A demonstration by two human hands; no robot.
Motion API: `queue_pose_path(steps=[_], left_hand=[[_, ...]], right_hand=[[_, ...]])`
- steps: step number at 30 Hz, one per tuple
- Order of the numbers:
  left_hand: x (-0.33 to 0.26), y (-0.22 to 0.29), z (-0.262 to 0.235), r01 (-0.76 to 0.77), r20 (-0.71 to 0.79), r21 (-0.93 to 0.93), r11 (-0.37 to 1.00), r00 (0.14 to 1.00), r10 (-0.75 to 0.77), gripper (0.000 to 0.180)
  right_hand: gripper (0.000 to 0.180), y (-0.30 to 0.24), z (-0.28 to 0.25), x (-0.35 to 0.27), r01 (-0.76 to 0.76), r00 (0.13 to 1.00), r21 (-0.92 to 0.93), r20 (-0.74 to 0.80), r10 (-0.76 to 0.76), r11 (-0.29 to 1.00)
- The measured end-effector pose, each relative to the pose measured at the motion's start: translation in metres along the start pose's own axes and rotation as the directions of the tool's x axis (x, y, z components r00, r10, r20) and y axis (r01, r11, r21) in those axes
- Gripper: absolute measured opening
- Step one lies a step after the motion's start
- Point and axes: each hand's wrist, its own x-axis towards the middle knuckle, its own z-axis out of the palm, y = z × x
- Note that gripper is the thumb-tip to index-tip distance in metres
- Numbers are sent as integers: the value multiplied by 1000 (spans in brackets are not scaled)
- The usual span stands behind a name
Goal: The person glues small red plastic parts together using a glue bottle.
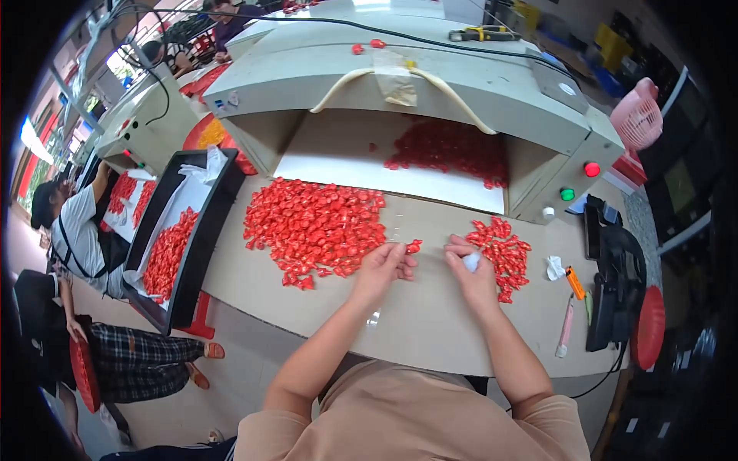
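Note:
My left hand (384, 269) pinches a small glossy red piece (413, 246) between thumb and fingertips, above the bare middle of the table (419, 319). Beyond it to the left spreads a large pile of similar red pieces (315, 223). My right hand (474, 283) is closed around a small whitish object (471, 261), mostly hidden by the fingers, so its kind is unclear. A smaller heap of red pieces (503, 257) lies just to the right of that hand. The two hands are apart, facing each other.
A grey box-shaped machine (561, 123) stands at the back, with more red pieces (453, 146) inside its opening. Pliers (484, 33) lie on top. At right are an orange lighter or cutter (575, 283) and a black device (615, 292). A black tray (231, 192) and people are left.

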Motion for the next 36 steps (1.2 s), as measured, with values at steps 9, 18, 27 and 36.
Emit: queue_pose_path(steps=[9, 18, 27, 36], left_hand=[[-1, -3, 6, -29, 12, 32, 999, 1000, 29, 28], [-11, -11, 23, -297, 149, 490, 819, 955, 257, 16], [10, -24, 42, -607, 448, 754, 250, 754, 480, 14], [2, -15, 23, -551, 317, 622, 556, 826, 466, 25]], right_hand=[[21, -9, -2, -3, -11, 997, 11, 74, 10, 1000], [22, 3, -3, 1, -33, 998, 90, 53, 28, 995], [14, 8, -6, 4, 274, 951, 37, -159, -265, 961], [15, 21, 5, -29, 255, 955, 102, 132, -267, 961]])
